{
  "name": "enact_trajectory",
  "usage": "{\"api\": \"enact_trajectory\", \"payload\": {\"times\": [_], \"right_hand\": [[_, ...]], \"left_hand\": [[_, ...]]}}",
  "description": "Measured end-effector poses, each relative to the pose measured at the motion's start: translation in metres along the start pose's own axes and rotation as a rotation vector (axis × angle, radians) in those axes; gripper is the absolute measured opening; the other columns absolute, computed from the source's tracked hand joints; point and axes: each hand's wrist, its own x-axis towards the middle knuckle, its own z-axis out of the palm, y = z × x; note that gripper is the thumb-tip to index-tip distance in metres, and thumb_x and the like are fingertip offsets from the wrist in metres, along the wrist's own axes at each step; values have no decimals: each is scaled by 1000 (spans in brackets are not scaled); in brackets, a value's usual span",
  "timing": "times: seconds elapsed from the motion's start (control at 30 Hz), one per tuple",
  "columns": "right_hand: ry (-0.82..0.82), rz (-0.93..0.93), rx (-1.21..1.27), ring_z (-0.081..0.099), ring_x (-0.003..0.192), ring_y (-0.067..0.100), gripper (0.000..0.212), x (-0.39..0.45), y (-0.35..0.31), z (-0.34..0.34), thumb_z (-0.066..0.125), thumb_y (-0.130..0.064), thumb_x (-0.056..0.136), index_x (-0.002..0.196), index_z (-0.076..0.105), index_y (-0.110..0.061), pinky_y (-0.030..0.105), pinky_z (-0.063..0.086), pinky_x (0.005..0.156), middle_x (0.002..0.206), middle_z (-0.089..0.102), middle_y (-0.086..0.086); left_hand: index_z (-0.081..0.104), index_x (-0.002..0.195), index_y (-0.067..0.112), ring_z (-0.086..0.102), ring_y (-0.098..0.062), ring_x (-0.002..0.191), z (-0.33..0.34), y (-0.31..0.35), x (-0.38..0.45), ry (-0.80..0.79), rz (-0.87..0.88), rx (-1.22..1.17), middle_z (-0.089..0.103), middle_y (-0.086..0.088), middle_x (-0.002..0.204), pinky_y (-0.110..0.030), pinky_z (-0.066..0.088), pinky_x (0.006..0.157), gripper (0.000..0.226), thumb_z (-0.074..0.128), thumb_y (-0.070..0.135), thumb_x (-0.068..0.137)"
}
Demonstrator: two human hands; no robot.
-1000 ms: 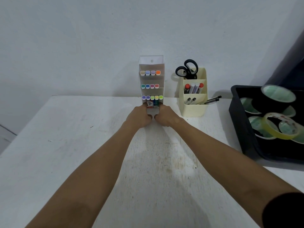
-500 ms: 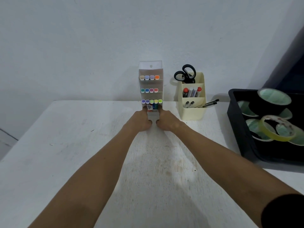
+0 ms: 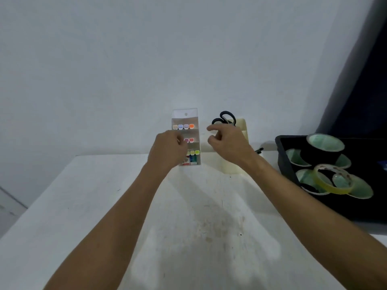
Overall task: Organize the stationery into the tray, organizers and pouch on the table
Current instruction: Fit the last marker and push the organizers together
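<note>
- While both hands hover at it, the tiered marker organizer [image 3: 186, 137] stands upright at the back of the white surface [image 3: 104, 206], against the wall, its rows of coloured marker caps [image 3: 183, 126] facing outward; a few small items sit in its lowest pocket.
- Just right of that organizer stands the cream pen holder [image 3: 240, 143], with black scissors [image 3: 225, 119] poking up from its back compartment and mostly hidden behind the right hand.
- Farther right of the organizer, at the edge of the surface, the black tray [image 3: 285, 162] holds several tape rolls [image 3: 325, 143], one big dark roll stacked on others and a yellowish one leaning on top.
- No pouch is in view.
- Judging by how full everything looks, the sorting seems near its end; the step in hand looks like settling or straightening the markers in the organizer.
- The next move probably calls for a light touch on the middle row, so the tall, narrow stand does not tip.
- The left hand [image 3: 167, 149] is raised in front of the organizer's middle tier, knuckles towards me, fingers curled inward; whether they pinch a marker I cannot tell, since the hand hides them.
- The right hand [image 3: 227, 141] floats between the organizer and the pen holder, fingers loosely curled, forefinger and thumb apart, holding nothing.
- Both forearms stretch straight out across the surface, converging on the organizer.
</note>
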Motion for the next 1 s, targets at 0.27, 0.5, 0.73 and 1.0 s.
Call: {"api": "enact_trajectory", "payload": {"times": [0.27,0.5,0.73,1.0], "right_hand": [[57,346,-159,53,117,29,40,23,60,-58,47,-18,93,129,50,1,33,43,94,130,54,18],[-232,631,-141,54,80,24,21,41,95,-60,42,-11,93,104,53,2,31,45,68,110,60,21],[-297,954,591,53,109,35,46,42,107,-49,46,-35,95,134,43,-10,48,44,87,129,50,19],[-201,967,1100,66,54,18,18,28,100,-34,37,-22,89,91,54,-15,28,55,53,70,64,3]], "left_hand": [[37,140,10,56,-28,110,10,-5,15,-69,-300,-313,53,-14,134,-27,40,78,46,39,29,98],[48,132,15,52,-27,115,42,-19,10,-172,-396,-463,54,-9,135,-41,42,94,39,34,28,98],[44,135,17,51,-28,122,61,-27,12,-275,-377,-460,52,-7,137,-40,42,96,36,40,22,100],[50,134,26,58,-29,113,77,-33,26,-334,-276,-498,59,-5,131,-46,47,99,36,47,23,99]]}}
